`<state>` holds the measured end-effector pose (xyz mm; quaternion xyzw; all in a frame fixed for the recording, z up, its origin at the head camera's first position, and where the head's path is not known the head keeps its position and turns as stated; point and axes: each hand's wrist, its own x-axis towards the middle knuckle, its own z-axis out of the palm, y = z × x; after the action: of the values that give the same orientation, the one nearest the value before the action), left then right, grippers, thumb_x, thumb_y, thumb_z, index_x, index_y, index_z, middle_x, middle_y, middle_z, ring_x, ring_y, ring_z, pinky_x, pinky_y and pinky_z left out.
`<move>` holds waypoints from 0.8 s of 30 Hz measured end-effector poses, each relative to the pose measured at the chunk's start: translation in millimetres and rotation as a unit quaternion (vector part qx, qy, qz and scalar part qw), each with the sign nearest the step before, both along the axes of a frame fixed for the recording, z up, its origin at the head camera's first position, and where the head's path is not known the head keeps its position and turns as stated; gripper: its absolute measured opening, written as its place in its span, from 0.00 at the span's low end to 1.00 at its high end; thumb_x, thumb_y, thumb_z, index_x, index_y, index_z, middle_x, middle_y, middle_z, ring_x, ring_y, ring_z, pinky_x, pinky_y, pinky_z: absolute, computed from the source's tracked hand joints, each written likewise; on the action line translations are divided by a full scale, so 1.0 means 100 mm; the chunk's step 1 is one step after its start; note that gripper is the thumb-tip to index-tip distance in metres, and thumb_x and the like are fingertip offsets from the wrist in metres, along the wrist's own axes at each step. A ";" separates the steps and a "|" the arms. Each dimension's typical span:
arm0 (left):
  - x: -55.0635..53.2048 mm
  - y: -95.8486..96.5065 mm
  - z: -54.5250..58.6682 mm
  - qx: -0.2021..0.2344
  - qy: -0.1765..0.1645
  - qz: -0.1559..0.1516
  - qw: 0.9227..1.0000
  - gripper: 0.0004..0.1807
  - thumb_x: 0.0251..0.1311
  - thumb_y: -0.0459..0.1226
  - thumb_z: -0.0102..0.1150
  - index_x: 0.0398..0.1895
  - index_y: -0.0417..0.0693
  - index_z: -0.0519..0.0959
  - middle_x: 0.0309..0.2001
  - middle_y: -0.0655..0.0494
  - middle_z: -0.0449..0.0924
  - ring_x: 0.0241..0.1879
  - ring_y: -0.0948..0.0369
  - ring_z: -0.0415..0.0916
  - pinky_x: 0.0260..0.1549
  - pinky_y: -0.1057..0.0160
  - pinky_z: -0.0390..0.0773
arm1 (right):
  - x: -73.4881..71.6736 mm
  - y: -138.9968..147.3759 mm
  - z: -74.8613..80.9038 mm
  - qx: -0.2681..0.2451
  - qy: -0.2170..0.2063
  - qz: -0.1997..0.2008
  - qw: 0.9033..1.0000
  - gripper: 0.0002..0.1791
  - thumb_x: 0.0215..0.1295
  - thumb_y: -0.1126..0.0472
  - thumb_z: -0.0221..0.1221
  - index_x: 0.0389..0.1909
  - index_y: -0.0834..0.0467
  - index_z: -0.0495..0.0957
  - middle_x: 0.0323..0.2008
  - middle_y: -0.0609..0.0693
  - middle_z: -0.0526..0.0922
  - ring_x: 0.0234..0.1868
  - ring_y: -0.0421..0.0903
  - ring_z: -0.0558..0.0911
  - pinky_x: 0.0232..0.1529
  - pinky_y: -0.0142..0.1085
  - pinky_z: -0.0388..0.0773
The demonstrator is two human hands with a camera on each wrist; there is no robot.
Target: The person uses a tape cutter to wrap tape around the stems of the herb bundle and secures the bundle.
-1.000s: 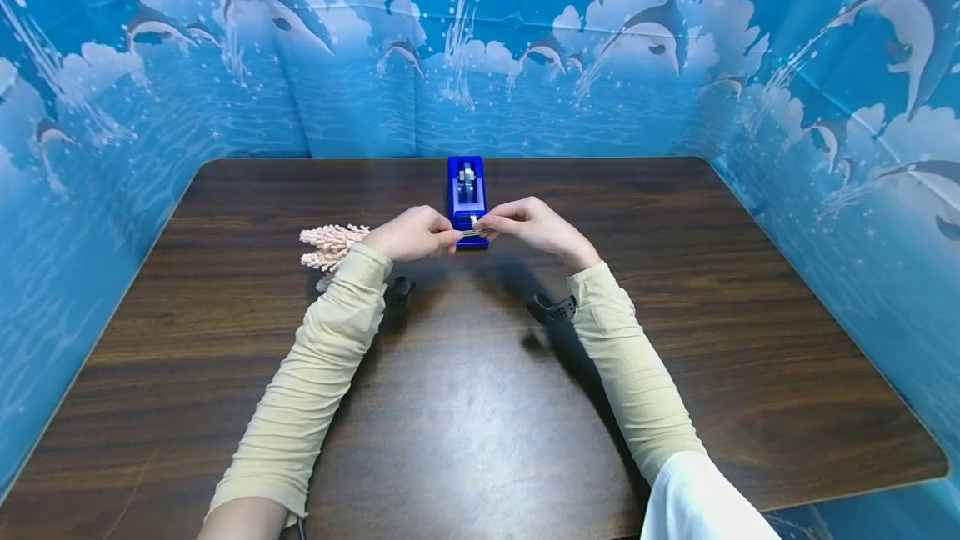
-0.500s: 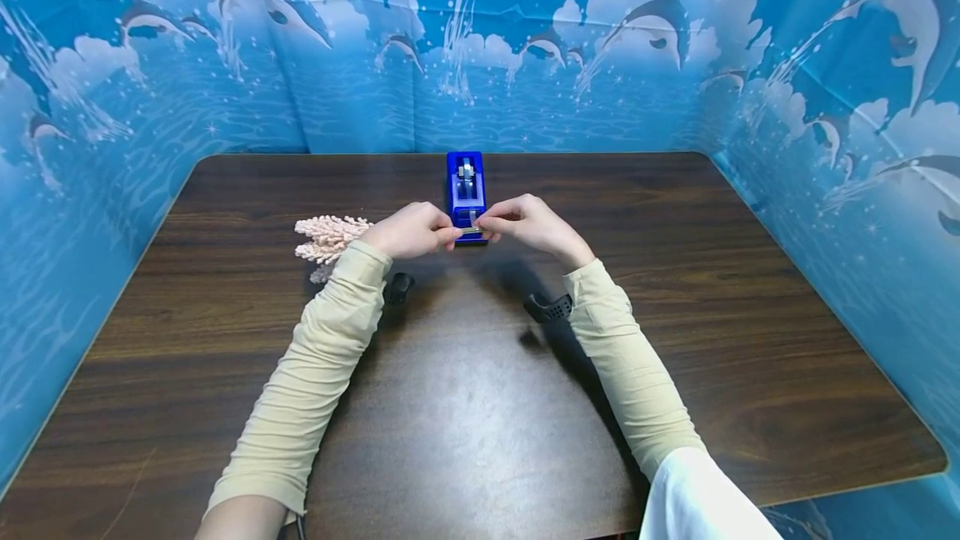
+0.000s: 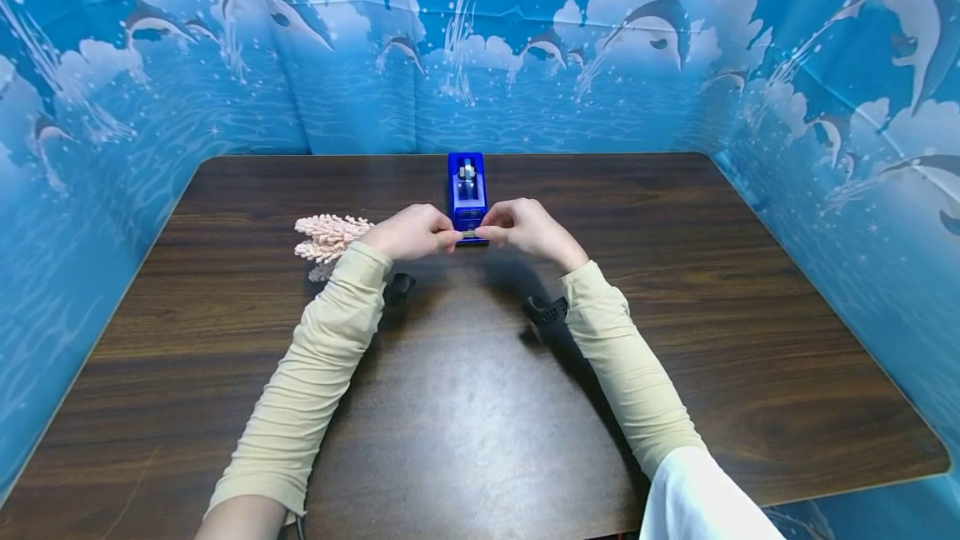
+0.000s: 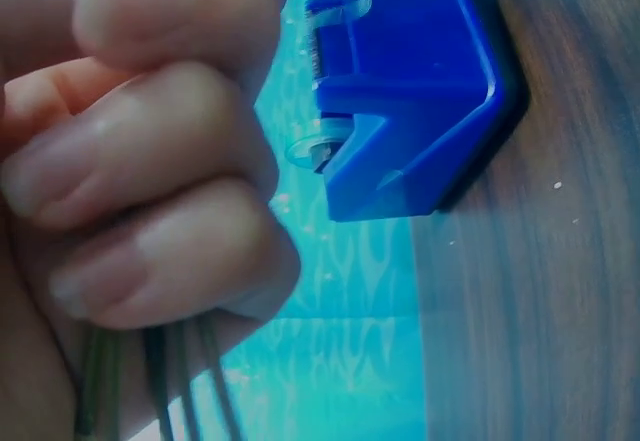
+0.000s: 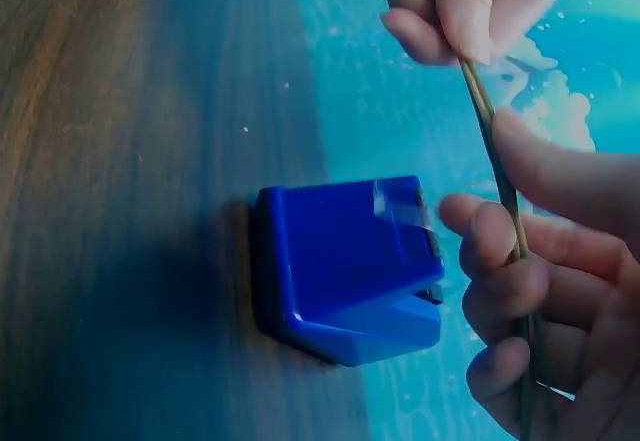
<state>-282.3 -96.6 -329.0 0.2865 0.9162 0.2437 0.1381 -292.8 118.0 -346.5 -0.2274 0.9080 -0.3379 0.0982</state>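
Note:
A spray of pale pink artificial flowers [image 3: 330, 238] lies sideways beside my left hand [image 3: 411, 233], partly hidden by the wrist. That hand holds its thin green-brown stems [image 5: 482, 101], which run out to the right past its fingertips. My right hand [image 3: 534, 232] is at the free stretch of the stems, its thumb against them and its curled fingers behind. Something clear and shiny, perhaps tape, shows near the stems in the right wrist view. Just beyond both hands stands a blue tape dispenser [image 3: 467, 205], a clear strip of tape [image 5: 393, 204] at its front.
The dark wood table [image 3: 480, 390] has rounded far corners. Blue dolphin-print cloth [image 3: 480, 65] hangs behind it and along both sides. Black straps [image 3: 546, 310] hang at the wrists.
My right hand has shifted slightly left, and the grip of its thumb and fingers on the stems has changed. The left hand, flowers and dispenser stay about where they were.

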 end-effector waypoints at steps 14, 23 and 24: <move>0.06 -0.09 0.09 -0.007 -0.053 -0.006 0.999 0.13 0.68 0.39 0.54 0.29 0.41 0.82 0.17 0.58 0.74 0.19 0.65 0.69 0.24 0.67 0.69 | 0.03 0.09 0.08 -0.033 -0.068 0.077 0.994 0.12 0.71 0.59 0.55 0.32 0.62 0.82 0.22 0.53 0.78 0.28 0.56 0.76 0.30 0.34 0.71; 0.08 -0.08 0.13 -0.033 -0.088 -0.037 0.995 0.18 0.71 0.40 0.50 0.31 0.35 0.81 0.16 0.59 0.73 0.18 0.66 0.68 0.23 0.68 0.71 | 0.04 0.11 0.10 -0.003 -0.066 0.114 0.991 0.12 0.70 0.60 0.56 0.36 0.67 0.81 0.24 0.48 0.79 0.31 0.54 0.79 0.33 0.38 0.76; 0.08 -0.08 0.13 -0.036 -0.088 -0.038 0.995 0.17 0.70 0.40 0.50 0.31 0.35 0.81 0.16 0.59 0.73 0.18 0.66 0.68 0.23 0.69 0.70 | 0.04 0.11 0.10 -0.001 -0.064 0.118 0.991 0.12 0.69 0.60 0.56 0.36 0.67 0.81 0.24 0.48 0.79 0.30 0.52 0.79 0.34 0.39 0.76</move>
<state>-274.4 -104.8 -316.0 0.2936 0.8971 0.2293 0.2377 -289.1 128.6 -336.2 -0.3111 0.8664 -0.3386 0.1949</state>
